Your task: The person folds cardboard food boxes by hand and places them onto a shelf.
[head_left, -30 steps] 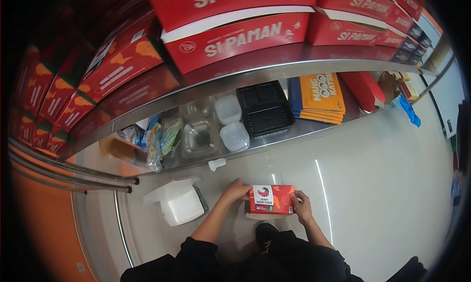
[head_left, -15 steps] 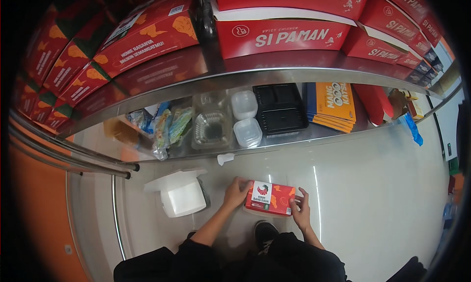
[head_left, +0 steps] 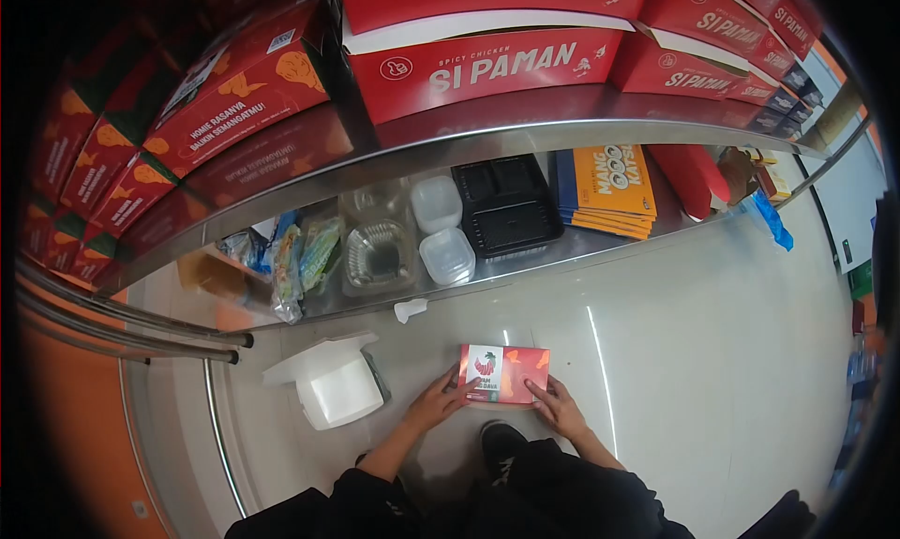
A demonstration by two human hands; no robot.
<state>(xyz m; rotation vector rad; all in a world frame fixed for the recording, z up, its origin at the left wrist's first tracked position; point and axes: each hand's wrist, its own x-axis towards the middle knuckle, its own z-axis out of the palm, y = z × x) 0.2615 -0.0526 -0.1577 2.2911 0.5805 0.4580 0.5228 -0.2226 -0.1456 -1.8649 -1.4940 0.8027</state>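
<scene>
A closed red cardboard food box (head_left: 517,370) with a white label and orange chicken pictures is low over the floor, in front of my black shoe (head_left: 502,443). My left hand (head_left: 439,403) grips its near left corner, with a finger over the lower part of the label. At the near right corner, my right hand (head_left: 560,410) holds the box with fingertips on its top. The box's underside is hidden. Left of my hands, an open white-lined box (head_left: 339,389) stands on the floor with its lid folded back.
A steel shelf (head_left: 394,153) runs across in front, stacked with red boxes (head_left: 497,70). Its lower level holds clear containers (head_left: 377,255), black trays (head_left: 511,211) and orange-and-blue packaging (head_left: 614,192). A white scrap (head_left: 410,309) lies on the floor. Metal rails (head_left: 169,337) stand at left.
Both hands have slid from the box's sides to its near corners, fingers now over its top. The box's top faces me more squarely. The whole view has shifted slightly.
</scene>
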